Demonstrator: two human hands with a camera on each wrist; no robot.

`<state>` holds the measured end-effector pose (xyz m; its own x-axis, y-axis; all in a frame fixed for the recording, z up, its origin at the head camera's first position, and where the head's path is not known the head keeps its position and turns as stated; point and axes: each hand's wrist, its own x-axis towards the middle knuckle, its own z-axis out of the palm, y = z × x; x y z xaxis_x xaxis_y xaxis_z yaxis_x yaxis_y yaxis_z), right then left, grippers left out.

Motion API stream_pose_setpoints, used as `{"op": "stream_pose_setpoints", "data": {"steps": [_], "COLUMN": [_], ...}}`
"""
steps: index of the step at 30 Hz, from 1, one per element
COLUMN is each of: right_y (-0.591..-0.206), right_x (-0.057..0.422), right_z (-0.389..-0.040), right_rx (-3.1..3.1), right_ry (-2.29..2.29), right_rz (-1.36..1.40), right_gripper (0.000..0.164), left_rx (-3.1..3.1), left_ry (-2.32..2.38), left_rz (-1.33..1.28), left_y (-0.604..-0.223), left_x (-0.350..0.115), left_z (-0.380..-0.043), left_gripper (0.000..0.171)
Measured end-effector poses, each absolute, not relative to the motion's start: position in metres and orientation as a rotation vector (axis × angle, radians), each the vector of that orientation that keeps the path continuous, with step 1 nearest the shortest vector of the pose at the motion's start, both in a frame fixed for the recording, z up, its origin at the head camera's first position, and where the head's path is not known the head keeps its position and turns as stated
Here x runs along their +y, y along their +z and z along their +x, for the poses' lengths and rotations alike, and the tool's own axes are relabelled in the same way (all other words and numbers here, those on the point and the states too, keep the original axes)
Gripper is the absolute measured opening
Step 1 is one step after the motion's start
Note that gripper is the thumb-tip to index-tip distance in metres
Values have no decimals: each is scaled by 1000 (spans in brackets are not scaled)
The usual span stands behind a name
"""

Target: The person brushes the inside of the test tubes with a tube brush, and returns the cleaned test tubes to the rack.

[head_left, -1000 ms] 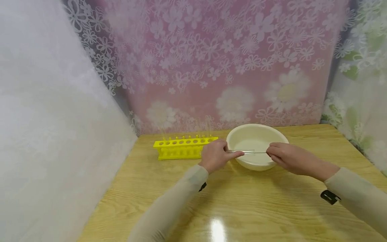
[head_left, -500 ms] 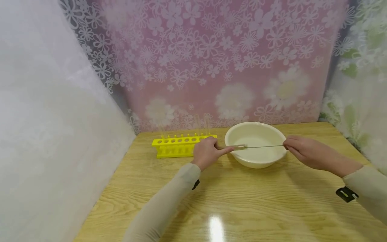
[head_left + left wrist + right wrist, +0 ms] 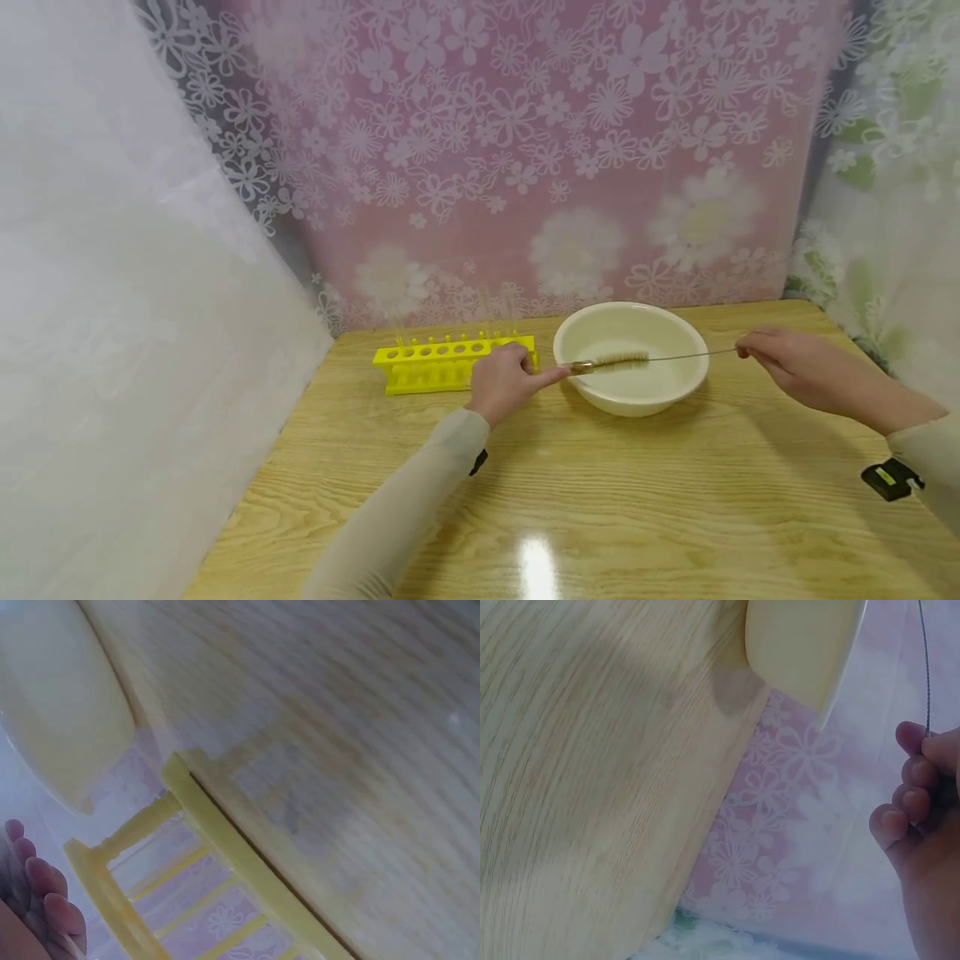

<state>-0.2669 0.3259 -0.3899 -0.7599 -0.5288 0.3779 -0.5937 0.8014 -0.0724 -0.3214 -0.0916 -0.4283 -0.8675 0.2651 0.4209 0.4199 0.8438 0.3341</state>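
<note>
My left hand (image 3: pixel 502 383) holds a clear glass test tube (image 3: pixel 581 367) sideways, its mouth pointing right over the rim of a cream basin (image 3: pixel 633 405). A test tube brush (image 3: pixel 624 360) lies in line with it: much of the tan bristle section shows outside the mouth, and the tip end is inside the glass. Out to the right, my right hand (image 3: pixel 802 367) pinches the far end of the thin wire handle; the twisted wire (image 3: pixel 928 682) also shows in the right wrist view. Curled fingers (image 3: pixel 46 877) of the left hand appear at the edge of the left wrist view.
Left of the basin stands a yellow test tube rack (image 3: pixel 420 355), with several clear tubes upright in it. The left hand overlaps the rack's right end in the head view. A pink floral curtain (image 3: pixel 480 167) hangs behind the wooden table (image 3: pixel 645 517), with pale sheets at both sides.
My right hand has moved right, drawing the brush along; its bristles, first inside the tube, now show outside the mouth. The left hand has shifted slightly left with the tube.
</note>
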Motion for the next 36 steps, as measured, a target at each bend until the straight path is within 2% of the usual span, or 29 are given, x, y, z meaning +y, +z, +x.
{"op": "stream_pose_setpoints", "data": {"steps": [16, 29, 36], "right_y": [-394, -399, -401], "right_x": [318, 286, 248], "right_z": [-274, -281, -282], "right_rx": [-2577, -2614, -2653], "right_ry": [368, 468, 548], "right_rz": [838, 879, 971], "right_gripper": [18, 18, 18], "left_rx": [-2671, -2690, -2676], "left_ry": [-532, -517, -498], "left_rz": [-526, -530, -565], "left_y": [-422, -421, -417], "left_x": [-77, -64, -51], "left_z": [-316, -315, -312], "left_gripper": [67, 63, 63]}}
